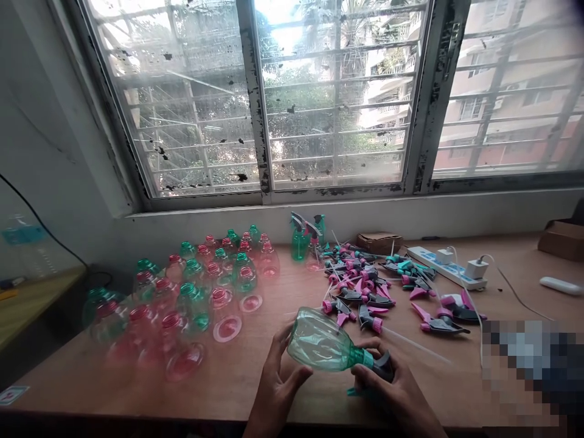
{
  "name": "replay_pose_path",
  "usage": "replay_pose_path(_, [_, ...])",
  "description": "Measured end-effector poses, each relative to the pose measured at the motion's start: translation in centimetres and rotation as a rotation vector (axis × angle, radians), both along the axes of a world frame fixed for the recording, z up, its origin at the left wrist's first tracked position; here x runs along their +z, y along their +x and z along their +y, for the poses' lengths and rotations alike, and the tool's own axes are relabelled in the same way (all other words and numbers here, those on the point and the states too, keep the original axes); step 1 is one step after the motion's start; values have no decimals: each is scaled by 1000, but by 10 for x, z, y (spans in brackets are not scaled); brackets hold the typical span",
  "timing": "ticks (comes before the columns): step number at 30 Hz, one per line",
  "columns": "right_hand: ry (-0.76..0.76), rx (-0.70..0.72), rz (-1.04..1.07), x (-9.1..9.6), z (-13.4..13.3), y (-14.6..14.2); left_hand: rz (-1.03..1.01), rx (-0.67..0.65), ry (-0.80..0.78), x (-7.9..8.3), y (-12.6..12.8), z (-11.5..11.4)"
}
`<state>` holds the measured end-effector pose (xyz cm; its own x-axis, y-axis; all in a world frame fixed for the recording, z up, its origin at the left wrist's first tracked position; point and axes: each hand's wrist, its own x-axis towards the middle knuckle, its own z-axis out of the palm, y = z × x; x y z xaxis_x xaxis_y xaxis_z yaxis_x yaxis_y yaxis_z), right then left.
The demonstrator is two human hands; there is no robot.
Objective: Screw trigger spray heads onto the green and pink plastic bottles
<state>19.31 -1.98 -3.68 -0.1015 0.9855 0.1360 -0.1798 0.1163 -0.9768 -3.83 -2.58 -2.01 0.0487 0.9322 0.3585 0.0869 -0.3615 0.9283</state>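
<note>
A clear green spray bottle (322, 340) lies tilted nearly on its side above the table's front part, its base to the left and its neck to the right. My left hand (280, 377) cups the base end, with fingers behind the bottle and the thumb below it. At the neck, my right hand (387, 380) is closed around the teal collar and dark spray head (383, 366), the thumb on the collar. A teal trigger tip shows below that hand. Beyond lies a pile of pink, teal and dark spray heads (360, 277) with thin tubes.
Several open pink and green bottles (191, 304) stand in rows at left. Upright bottles with spray heads (298, 243) stand by the window wall. A white power strip (449, 267) with plugs and cables, cardboard boxes (561, 240) and a blurred-out patch (533, 371) are at right.
</note>
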Motion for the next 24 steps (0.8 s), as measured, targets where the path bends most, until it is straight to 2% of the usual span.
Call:
replay_pose_path(3, [-6,-16,22,-1,1,0,19,7,-28,1,-1,3])
replay_pose_path(8, [-24,-35,39,1,1,0,117,50,23,4,-1,4])
replay_pose_path(12, [-15,-55,23,1,2,0,132,105,-20,4,1,2])
replay_pose_path(18, [3,-29,-18,0,2,0,-58,19,-62,4,2,4])
replay_pose_path(24, [-12,-22,-4,1,1,2,16,36,4,3,0,5])
